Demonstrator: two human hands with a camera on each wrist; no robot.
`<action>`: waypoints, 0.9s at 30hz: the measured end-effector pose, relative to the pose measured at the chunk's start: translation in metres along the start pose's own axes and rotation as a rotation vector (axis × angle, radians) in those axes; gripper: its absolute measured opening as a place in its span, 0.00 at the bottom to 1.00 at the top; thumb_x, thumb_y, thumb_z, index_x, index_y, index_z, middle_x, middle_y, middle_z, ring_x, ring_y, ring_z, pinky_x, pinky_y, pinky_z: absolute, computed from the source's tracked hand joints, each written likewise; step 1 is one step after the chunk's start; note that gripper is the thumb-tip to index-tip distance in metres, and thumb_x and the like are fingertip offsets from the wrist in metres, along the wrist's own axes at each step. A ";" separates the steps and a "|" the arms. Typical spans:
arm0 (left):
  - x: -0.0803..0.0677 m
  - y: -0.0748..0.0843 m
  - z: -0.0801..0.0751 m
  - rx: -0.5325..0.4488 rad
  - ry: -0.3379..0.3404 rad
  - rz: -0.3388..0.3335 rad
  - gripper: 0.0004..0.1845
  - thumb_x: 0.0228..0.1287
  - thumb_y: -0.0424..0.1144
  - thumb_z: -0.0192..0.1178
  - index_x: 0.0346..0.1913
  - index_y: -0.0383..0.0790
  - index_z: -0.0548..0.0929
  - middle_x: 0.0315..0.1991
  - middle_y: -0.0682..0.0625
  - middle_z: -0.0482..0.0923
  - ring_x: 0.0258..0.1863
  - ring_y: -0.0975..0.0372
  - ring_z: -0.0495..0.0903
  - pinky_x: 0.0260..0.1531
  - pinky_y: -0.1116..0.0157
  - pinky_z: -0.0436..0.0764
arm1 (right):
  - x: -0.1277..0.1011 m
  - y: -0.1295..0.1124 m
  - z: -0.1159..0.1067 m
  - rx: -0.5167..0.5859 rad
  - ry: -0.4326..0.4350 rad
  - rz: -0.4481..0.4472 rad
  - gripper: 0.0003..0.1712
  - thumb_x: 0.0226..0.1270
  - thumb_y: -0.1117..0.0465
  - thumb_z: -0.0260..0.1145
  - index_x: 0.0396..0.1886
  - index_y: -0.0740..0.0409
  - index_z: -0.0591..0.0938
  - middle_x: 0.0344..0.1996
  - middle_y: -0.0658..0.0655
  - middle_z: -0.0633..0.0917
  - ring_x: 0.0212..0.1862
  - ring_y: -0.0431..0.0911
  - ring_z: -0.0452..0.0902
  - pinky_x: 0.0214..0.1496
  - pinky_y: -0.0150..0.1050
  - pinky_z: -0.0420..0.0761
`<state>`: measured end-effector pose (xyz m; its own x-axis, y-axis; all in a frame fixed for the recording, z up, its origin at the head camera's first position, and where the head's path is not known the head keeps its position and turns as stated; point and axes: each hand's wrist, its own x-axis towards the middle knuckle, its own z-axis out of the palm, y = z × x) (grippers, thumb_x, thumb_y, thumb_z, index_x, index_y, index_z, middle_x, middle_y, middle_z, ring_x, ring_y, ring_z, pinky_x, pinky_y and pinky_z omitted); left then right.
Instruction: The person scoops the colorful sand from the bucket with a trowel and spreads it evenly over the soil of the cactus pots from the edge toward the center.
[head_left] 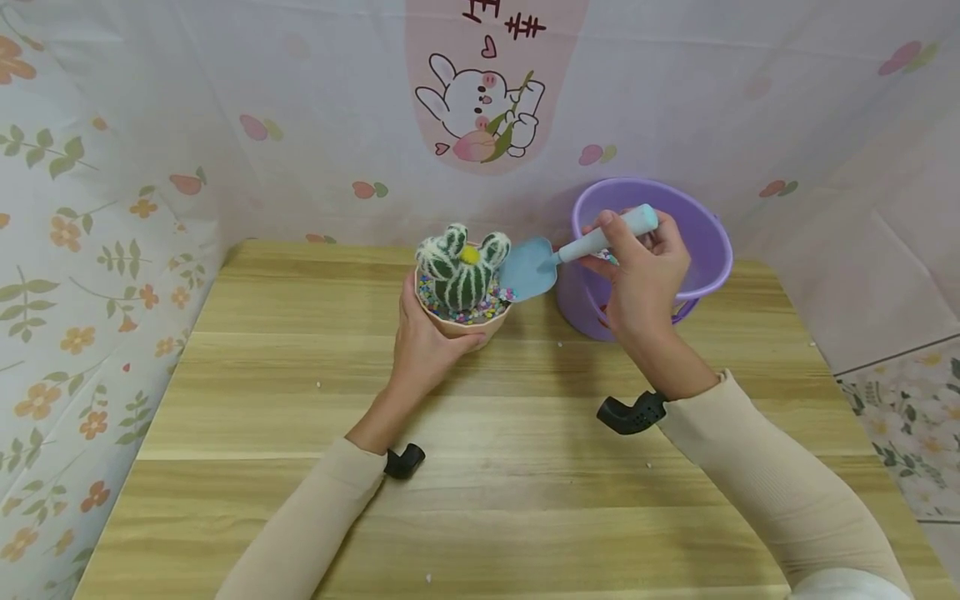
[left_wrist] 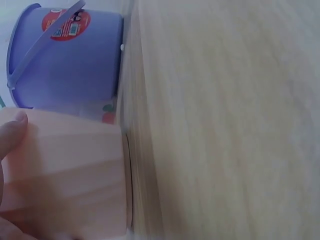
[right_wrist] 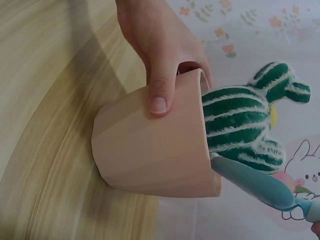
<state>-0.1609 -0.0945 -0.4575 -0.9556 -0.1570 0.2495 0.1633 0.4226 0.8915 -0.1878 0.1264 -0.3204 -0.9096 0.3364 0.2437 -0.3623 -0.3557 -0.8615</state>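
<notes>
In the head view, my left hand point(head_left: 425, 337) grips the side of a peach flowerpot point(head_left: 480, 332), the thumb near its rim. A green and white fuzzy toy cactus point(head_left: 462, 286) with a yellow tuft stands in the pot, ringed by colored pebbles point(head_left: 474, 316). My right hand point(head_left: 647, 279) holds a light blue toy shovel point(head_left: 531, 268) by its handle. The shovel's blade tilts over the pot's right rim, with a few pebbles at its tip. In the right wrist view, the blade's tip meets the rim beside the cactus.
A purple bucket point(head_left: 708, 242) stands on the wooden table point(head_left: 480, 500), just behind and under my right hand. Its red label point(left_wrist: 66, 25) shows in the left wrist view. A patterned cloth point(head_left: 315, 125) hangs along the table's back edge. Several tiny pebbles lie scattered on the tabletop.
</notes>
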 end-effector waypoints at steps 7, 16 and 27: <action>-0.002 0.003 0.004 -0.003 0.045 0.012 0.70 0.35 0.53 0.82 0.77 0.49 0.42 0.71 0.44 0.55 0.68 0.54 0.62 0.64 0.50 0.67 | -0.001 0.000 0.005 -0.015 -0.032 -0.049 0.17 0.52 0.68 0.76 0.36 0.66 0.77 0.30 0.61 0.82 0.34 0.57 0.86 0.31 0.47 0.85; -0.004 0.004 0.009 0.011 0.080 0.013 0.70 0.35 0.54 0.82 0.77 0.46 0.43 0.71 0.43 0.56 0.68 0.54 0.62 0.65 0.52 0.67 | -0.001 -0.004 0.007 -0.054 -0.083 -0.111 0.15 0.52 0.71 0.75 0.36 0.67 0.78 0.29 0.62 0.83 0.34 0.56 0.86 0.30 0.44 0.85; -0.006 0.005 0.009 0.023 0.065 0.005 0.70 0.36 0.53 0.81 0.77 0.43 0.41 0.71 0.43 0.54 0.68 0.52 0.62 0.65 0.51 0.66 | -0.006 0.000 0.008 -0.173 -0.202 -0.227 0.11 0.56 0.69 0.73 0.37 0.66 0.80 0.29 0.61 0.86 0.34 0.53 0.86 0.32 0.39 0.85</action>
<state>-0.1566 -0.0836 -0.4574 -0.9367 -0.2119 0.2789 0.1619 0.4441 0.8812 -0.1843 0.1177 -0.3186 -0.8380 0.2040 0.5061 -0.5359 -0.1330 -0.8337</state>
